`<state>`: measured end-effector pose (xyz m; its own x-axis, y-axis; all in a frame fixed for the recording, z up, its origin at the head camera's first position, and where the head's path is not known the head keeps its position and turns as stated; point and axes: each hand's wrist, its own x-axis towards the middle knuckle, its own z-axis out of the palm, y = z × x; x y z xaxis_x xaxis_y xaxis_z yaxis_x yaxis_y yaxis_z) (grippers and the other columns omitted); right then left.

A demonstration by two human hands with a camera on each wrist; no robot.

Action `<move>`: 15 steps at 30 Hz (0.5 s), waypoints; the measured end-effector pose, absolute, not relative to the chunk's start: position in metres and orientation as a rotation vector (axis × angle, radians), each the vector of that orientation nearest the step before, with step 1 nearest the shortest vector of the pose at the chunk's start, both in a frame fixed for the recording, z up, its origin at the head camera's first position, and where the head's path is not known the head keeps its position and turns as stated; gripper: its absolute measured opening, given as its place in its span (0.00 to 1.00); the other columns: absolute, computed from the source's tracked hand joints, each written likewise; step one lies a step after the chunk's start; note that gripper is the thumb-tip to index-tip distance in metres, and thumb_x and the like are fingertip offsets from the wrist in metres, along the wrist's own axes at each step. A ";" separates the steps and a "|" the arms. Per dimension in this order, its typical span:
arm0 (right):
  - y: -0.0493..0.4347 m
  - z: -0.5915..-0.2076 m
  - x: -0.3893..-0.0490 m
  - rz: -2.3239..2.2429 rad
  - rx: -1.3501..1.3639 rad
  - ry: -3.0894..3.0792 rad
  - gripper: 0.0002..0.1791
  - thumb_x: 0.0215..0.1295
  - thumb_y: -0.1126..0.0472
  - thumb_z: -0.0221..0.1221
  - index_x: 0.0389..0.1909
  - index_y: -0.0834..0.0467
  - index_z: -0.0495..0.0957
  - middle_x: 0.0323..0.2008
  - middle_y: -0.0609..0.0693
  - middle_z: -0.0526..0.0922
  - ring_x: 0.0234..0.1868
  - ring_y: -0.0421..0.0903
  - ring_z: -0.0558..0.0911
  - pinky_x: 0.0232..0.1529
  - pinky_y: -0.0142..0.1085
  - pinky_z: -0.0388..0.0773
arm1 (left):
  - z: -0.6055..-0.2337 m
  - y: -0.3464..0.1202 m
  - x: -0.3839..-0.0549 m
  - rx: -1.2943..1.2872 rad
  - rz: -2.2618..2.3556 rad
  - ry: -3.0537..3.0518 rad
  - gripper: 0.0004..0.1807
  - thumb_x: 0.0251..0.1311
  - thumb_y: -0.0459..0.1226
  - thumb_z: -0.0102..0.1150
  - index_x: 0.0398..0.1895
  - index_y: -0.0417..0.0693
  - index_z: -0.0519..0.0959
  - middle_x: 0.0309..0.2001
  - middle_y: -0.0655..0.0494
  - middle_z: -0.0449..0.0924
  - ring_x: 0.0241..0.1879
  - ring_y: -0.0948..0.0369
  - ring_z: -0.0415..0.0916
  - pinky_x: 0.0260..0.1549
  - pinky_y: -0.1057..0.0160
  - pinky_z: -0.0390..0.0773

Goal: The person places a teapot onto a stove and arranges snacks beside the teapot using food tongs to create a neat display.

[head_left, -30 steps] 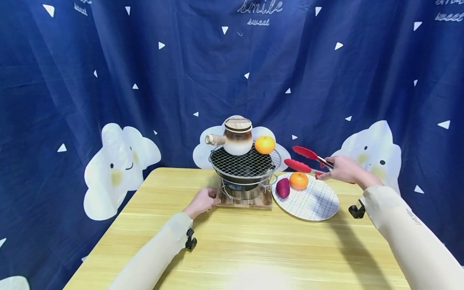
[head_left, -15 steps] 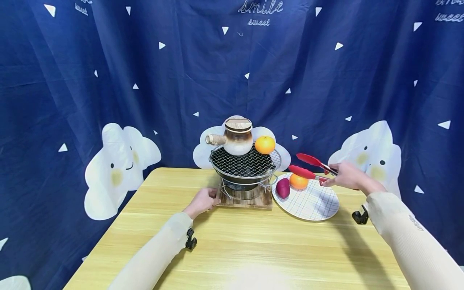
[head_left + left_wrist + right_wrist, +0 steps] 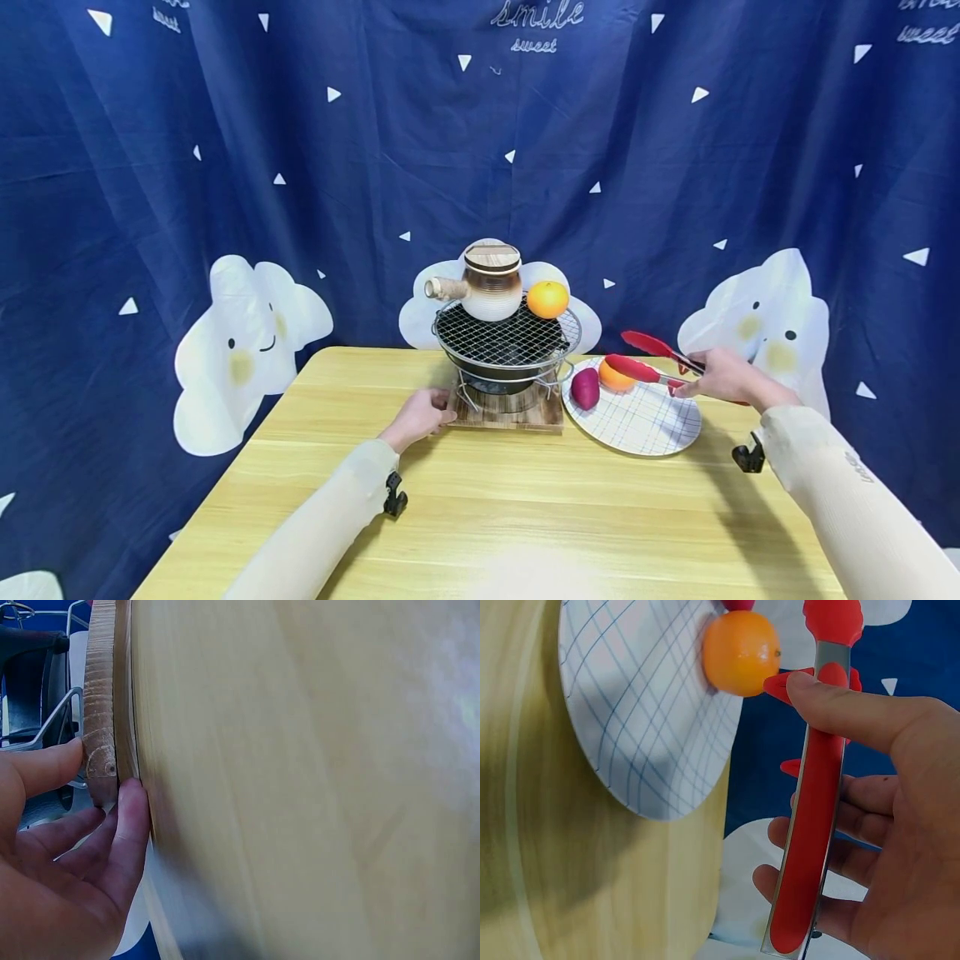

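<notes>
My right hand (image 3: pixel 726 377) holds red-tipped tongs (image 3: pixel 810 825), thumb on one side and fingers on the other. In the head view the tongs' red tips are spread apart over a checked plate (image 3: pixel 652 425), with nothing between them. One tip partly covers an orange (image 3: pixel 741 654) lying on that plate, beside a purple sweet potato (image 3: pixel 586 389). My left hand (image 3: pixel 420 414) pinches the left corner of a wooden base (image 3: pixel 101 712), thumb on top and fingers at its edge. Above that base stands a small grill (image 3: pixel 495 346).
On the grill's wire mesh sit a brown-and-white side-handled teapot (image 3: pixel 491 296) with a wooden lid and a second orange (image 3: pixel 548 300). The light wooden table (image 3: pixel 480 500) extends in front of the grill. Behind it hangs a blue curtain (image 3: pixel 420 150) with cloud faces.
My right hand and the tongs have moved down and slightly right, so the tips have come lower over the plate. My left hand, the grill and the fruit have not moved.
</notes>
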<state>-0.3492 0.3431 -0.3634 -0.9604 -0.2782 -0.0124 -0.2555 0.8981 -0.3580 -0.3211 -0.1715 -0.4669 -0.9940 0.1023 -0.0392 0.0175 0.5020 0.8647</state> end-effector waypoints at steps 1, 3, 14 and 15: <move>0.344 -0.365 -0.350 -0.548 -0.422 2.999 0.37 0.48 0.42 0.76 0.48 0.68 0.80 0.34 0.53 0.83 0.37 0.52 0.77 0.42 0.47 0.75 | -0.467 -0.172 -0.321 0.110 1.523 2.648 0.29 0.59 0.31 0.66 0.65 0.33 0.73 0.46 0.42 0.84 0.27 0.57 0.79 0.24 0.62 0.80; 0.345 -0.368 -0.350 -0.535 -0.410 3.000 0.40 0.47 0.40 0.76 0.50 0.68 0.79 0.35 0.53 0.83 0.37 0.52 0.77 0.42 0.47 0.75 | -0.467 -0.172 -0.321 0.113 1.522 2.650 0.29 0.59 0.31 0.66 0.64 0.33 0.73 0.45 0.43 0.84 0.27 0.57 0.79 0.24 0.62 0.80; 0.348 -0.379 -0.350 -0.399 -0.370 3.045 0.53 0.46 0.38 0.75 0.62 0.73 0.72 0.52 0.70 0.82 0.48 0.64 0.79 0.54 0.63 0.74 | -0.468 -0.172 -0.322 0.098 1.523 2.640 0.31 0.59 0.31 0.66 0.66 0.32 0.71 0.50 0.41 0.82 0.26 0.58 0.77 0.23 0.63 0.79; 0.348 -0.379 -0.350 -0.396 -0.373 3.047 0.53 0.46 0.38 0.75 0.63 0.73 0.72 0.52 0.69 0.82 0.49 0.64 0.80 0.54 0.63 0.74 | -0.467 -0.172 -0.322 0.090 1.525 2.639 0.31 0.59 0.31 0.66 0.66 0.33 0.71 0.50 0.41 0.82 0.26 0.58 0.77 0.23 0.63 0.79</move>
